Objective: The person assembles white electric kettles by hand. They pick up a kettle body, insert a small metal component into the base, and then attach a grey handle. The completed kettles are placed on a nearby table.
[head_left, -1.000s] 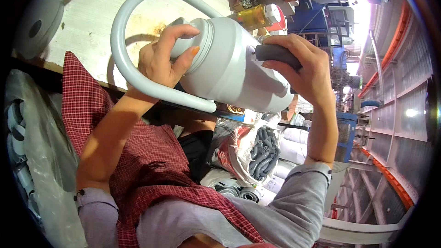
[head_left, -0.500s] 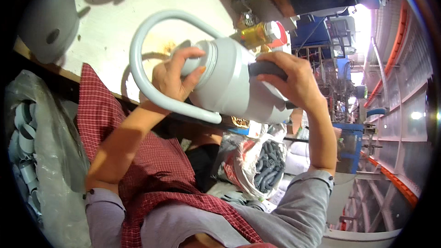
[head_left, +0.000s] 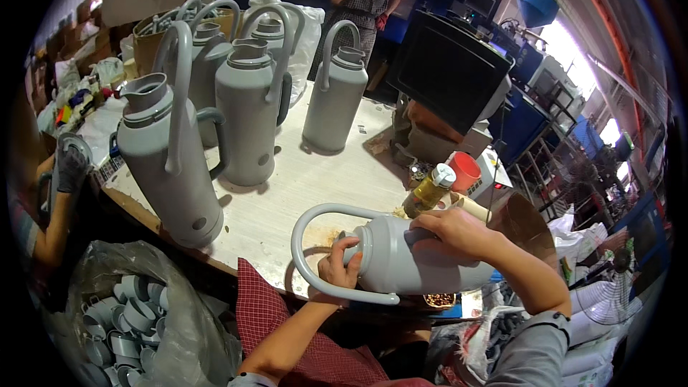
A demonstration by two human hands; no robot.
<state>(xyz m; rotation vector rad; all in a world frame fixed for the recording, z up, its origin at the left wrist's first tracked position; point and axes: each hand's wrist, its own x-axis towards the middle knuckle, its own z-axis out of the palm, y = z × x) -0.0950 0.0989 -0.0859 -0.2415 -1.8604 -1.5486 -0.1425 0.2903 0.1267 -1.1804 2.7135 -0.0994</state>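
Observation:
A grey vacuum flask (head_left: 398, 258) lies on its side at the table's front edge, its neck toward the left. Its looped carrying handle (head_left: 304, 233) swings out past the neck. My left hand (head_left: 340, 264) reaches through that loop and is closed around the neck, thumb and fingers on either side. Pressed onto the upper side of the body is my right hand (head_left: 459, 233), fingers curled. Whatever lies under the right palm is hidden. Behind that hand stands a bottle of yellow liquid (head_left: 430, 190) with a white cap.
Several upright flasks (head_left: 247, 118) stand on the white table (head_left: 315, 179) at left and back. Bags of grey parts (head_left: 129, 322) and dark handles (head_left: 505, 333) sit below its edge. A red cup (head_left: 466, 167) is beyond the bottle. Co-workers are at far left and back.
My view has tilted up and levelled, bringing the upright flasks and a co-worker into sight. Both hands stay on the flask. The dark side handle gripped by my right hand earlier is now covered.

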